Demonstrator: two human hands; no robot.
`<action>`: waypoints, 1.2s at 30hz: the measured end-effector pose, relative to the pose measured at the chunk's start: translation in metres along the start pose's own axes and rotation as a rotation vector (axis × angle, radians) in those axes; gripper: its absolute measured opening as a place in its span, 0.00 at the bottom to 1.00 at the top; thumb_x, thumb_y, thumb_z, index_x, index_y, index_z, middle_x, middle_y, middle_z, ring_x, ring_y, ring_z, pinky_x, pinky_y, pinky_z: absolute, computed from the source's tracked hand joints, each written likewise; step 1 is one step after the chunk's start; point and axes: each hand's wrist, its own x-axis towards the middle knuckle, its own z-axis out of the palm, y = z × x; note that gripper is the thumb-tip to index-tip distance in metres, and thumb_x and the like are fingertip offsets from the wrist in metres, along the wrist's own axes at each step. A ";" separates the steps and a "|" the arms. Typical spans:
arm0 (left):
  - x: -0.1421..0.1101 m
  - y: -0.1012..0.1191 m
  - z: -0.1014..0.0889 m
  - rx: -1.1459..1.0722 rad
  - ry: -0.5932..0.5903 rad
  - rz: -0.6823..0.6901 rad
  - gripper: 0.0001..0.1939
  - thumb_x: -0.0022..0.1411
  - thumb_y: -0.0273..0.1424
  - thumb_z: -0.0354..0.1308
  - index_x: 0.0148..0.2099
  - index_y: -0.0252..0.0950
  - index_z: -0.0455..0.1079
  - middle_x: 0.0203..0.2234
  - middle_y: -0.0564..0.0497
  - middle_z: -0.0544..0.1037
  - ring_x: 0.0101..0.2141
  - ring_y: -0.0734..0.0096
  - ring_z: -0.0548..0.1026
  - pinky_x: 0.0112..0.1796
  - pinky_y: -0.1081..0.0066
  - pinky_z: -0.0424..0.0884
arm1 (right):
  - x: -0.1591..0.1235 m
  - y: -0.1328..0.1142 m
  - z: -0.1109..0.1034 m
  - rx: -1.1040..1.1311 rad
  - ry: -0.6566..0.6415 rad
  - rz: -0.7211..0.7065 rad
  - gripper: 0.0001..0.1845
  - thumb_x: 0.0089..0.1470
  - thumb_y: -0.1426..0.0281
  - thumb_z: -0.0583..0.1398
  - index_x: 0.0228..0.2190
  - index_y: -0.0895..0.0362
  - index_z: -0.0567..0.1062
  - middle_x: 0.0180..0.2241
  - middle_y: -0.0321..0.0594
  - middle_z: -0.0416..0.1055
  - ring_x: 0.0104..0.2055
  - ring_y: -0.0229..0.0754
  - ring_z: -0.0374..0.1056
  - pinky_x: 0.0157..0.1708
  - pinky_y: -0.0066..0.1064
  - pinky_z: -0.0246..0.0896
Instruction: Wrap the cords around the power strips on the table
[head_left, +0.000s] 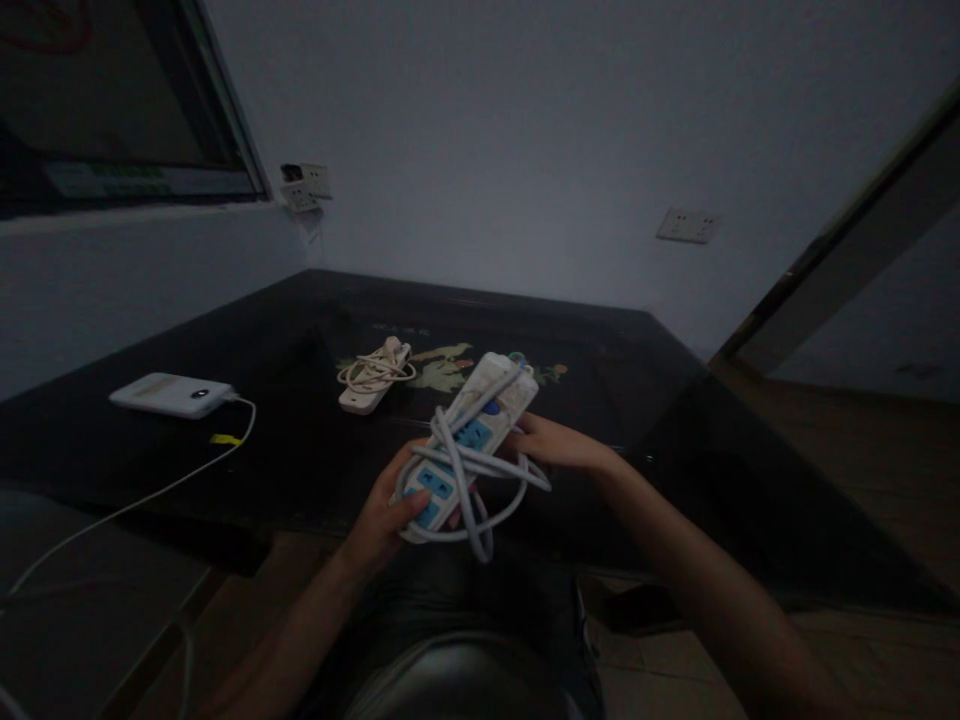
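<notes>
A white power strip point(475, 437) with blue sockets point(435, 485) (and a dark blue button point(491, 407) toward its far end) slants away to the right, sockets facing up, between left hand point(388, 515) and right hand point(546, 440) — its pale grey cord point(487, 464) looped loosely around it.

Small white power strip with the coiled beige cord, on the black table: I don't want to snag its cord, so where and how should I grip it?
Probably grip the small white strip by its uncovered near end, from your side, pinching across its narrow width: the coiled beige cord lies over its middle, the plug near its far end.
</notes>
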 end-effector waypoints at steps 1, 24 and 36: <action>0.001 0.000 0.001 -0.021 0.054 0.013 0.25 0.52 0.37 0.64 0.52 0.39 0.64 0.31 0.47 0.78 0.25 0.68 0.76 0.23 0.73 0.71 | -0.004 0.000 0.000 0.045 0.000 0.056 0.16 0.57 0.57 0.56 0.38 0.56 0.73 0.24 0.33 0.72 0.22 0.33 0.67 0.20 0.23 0.65; 0.022 0.008 -0.006 -0.006 0.455 0.050 0.22 0.52 0.33 0.64 0.48 0.35 0.64 0.33 0.47 0.79 0.28 0.65 0.78 0.21 0.74 0.70 | -0.052 0.030 0.001 0.323 0.212 0.183 0.18 0.53 0.57 0.59 0.37 0.59 0.71 0.21 0.32 0.69 0.20 0.33 0.67 0.21 0.24 0.59; 0.025 0.012 -0.013 0.044 0.531 0.112 0.21 0.49 0.34 0.66 0.45 0.35 0.67 0.31 0.50 0.78 0.25 0.69 0.77 0.22 0.76 0.71 | -0.071 0.017 0.006 0.248 0.244 0.198 0.19 0.54 0.55 0.58 0.35 0.58 0.71 0.21 0.34 0.69 0.23 0.36 0.69 0.24 0.28 0.63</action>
